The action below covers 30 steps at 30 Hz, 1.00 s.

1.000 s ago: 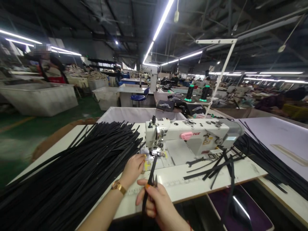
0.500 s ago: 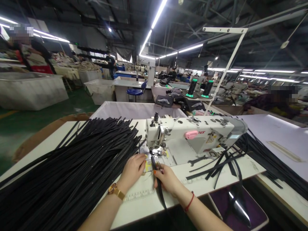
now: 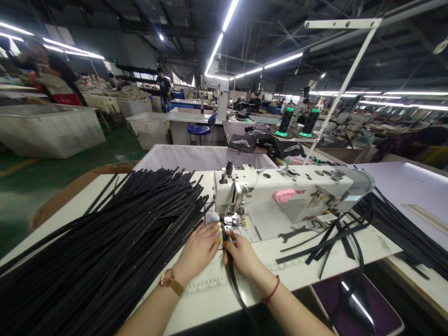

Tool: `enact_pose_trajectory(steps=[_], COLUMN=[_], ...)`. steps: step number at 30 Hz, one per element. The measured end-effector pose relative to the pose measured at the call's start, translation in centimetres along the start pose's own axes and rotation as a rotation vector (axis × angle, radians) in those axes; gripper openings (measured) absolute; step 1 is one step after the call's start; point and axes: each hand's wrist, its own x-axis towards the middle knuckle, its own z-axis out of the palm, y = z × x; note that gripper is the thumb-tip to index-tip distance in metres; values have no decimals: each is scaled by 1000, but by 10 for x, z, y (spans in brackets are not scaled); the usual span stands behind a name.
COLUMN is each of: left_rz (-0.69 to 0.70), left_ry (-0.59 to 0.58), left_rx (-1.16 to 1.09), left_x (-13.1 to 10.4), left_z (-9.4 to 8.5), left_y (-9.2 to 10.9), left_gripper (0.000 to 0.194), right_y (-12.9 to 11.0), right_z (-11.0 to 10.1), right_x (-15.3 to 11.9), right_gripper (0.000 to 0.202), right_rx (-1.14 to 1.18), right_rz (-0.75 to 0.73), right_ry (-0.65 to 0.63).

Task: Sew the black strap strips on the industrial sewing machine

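A white sewing machine (image 3: 297, 193) stands on the table, its needle area just beyond my hands. My right hand (image 3: 241, 254) is closed on a black strap (image 3: 233, 280), which runs from the presser foot down over the table's front edge. Small scissors (image 3: 232, 237) also seem to be in that hand, partly hidden by its fingers. My left hand (image 3: 201, 249) lies flat beside the strap, fingers stretched toward the presser foot, fingertips at the strap's left side. Left of it spreads a large pile of black straps (image 3: 133, 224).
A wrench (image 3: 293, 234) and loose black straps (image 3: 315, 249) lie right of my hands. Two black thread spools (image 3: 286, 122) stand behind the machine. Further back are white bins (image 3: 52, 133), a blue chair (image 3: 199, 129) and a standing person (image 3: 164, 89).
My left hand has moved forward and right, its fingers now stretched out against the strap near the presser foot. My right hand remains on the strap. The view has shifted slightly.
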Motion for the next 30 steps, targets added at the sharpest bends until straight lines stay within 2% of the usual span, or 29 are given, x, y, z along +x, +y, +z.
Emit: enact_pose_trajectory(steps=[11,19,23,30], left_rz=[-8,16,-10,-12], left_ry=[-83,-54,-72,-72], left_rx=[25,23,34,11], left_x=[-2,0,1,1], left_z=[2,1,1,0], left_y=[-2,-3,-2,-2], left_gripper=[37,37,38,36], right_y=[-3,1,-1,0], right_z=[1,1,4,4], right_x=[-1,2,5,2], right_gripper=[14,16,17,17], right_rx=[-10,-14,-10,-19], right_rz=[-1,-10,-13,-27], right_ry=[9,24,61,53])
